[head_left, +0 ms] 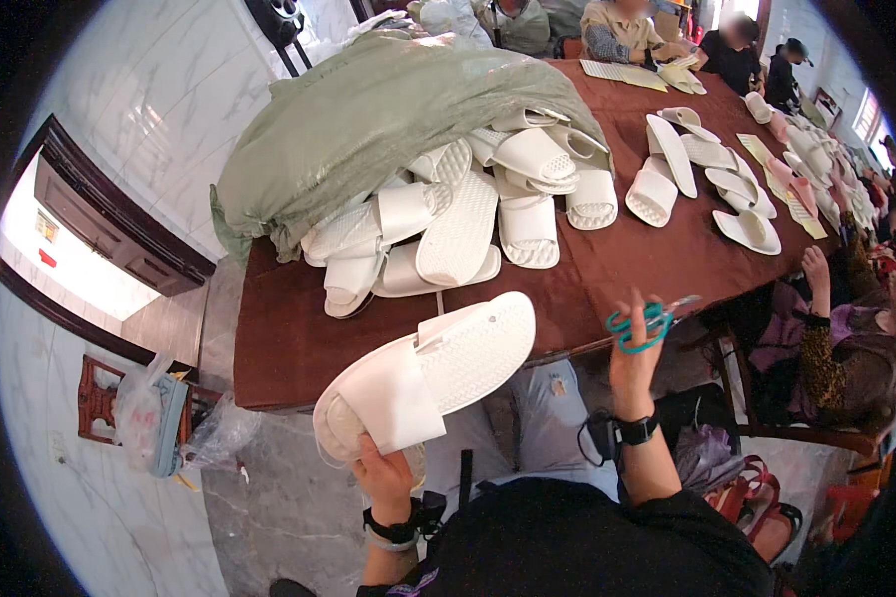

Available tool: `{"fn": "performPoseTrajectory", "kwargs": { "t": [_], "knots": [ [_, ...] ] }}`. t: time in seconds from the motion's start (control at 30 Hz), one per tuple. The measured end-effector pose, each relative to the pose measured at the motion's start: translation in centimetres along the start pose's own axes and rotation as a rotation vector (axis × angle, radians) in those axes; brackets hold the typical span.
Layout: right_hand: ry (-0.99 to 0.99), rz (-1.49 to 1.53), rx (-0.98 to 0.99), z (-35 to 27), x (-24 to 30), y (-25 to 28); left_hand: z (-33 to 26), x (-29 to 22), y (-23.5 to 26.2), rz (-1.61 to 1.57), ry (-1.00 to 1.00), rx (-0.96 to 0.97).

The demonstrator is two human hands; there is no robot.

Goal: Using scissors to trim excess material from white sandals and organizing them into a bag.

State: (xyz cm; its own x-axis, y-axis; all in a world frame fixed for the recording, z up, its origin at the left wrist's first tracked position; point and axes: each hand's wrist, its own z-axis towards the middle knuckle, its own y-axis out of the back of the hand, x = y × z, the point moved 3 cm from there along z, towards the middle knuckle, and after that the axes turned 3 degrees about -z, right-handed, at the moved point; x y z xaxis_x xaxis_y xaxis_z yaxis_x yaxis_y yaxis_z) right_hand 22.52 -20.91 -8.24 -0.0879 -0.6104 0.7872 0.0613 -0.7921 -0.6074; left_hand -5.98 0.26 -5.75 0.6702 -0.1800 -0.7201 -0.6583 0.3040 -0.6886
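Nearest, the left hand is gripping a white slide slipper from below at its toe end, fingers closed around the strap side, holding it up in front of the body with the textured sole turned upward, probably so the underside can be looked over. Beside it, the right hand is raised and clenched around a pair of teal-handled scissors, fingers through the loops and the blades pointing up and away from the slipper, well apart from it. Both wrists are wearing dark bands.

Just beyond, the brown-covered surface is carrying a heap of matching white slippers, spilling from under a pale green sack that is lying over the pile, seemingly the bag they came in. Further along the same surface, single slippers are lying spread out in loose rows, apart from one another. At the far end and along the right side, other people are sitting at the surface, one arm reaching up to its edge.
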Motion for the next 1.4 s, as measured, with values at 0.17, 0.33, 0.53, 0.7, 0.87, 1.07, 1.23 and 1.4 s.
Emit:
{"fn": "performPoseTrajectory", "kwargs": {
  "t": [0.17, 0.33, 0.53, 0.7, 0.87, 1.07, 1.23, 1.4],
  "knots": [
    [0.013, -0.368, 0.605, -3.8, 2.8, -6.1, -0.1, -1.0, -0.4, 0.557, -0.103, 0.245],
    [0.228, -0.322, 0.804, -7.1, 1.2, -9.7, -0.7, -1.1, -2.5, 0.89, -0.245, 0.417],
    [0.38, -0.772, 0.858, -6.8, 2.0, -9.8, -1.0, -1.3, -0.3, 0.861, -0.125, 0.461],
    [0.321, -0.786, 0.514, -1.9, 1.4, -4.8, 1.8, -4.1, 3.9, 0.588, -0.148, 0.121],
    [0.266, -0.802, 0.369, 1.4, 1.4, -0.3, 4.4, -9.7, 9.2, 0.297, -0.181, -0.463],
    [0.149, -0.718, 0.398, -0.1, -0.3, -1.0, 5.4, -12.4, 14.1, 0.02, -0.346, -0.506],
    [-0.035, -0.649, 0.672, -4.6, -1.8, -6.0, 3.3, -7.8, 12.2, 0.48, -0.135, -0.171],
    [-0.318, -0.418, 0.851, -8.0, -2.3, -9.0, 0.0, 1.2, 3.5, -0.152, 0.628, 0.081]
  ]
}}
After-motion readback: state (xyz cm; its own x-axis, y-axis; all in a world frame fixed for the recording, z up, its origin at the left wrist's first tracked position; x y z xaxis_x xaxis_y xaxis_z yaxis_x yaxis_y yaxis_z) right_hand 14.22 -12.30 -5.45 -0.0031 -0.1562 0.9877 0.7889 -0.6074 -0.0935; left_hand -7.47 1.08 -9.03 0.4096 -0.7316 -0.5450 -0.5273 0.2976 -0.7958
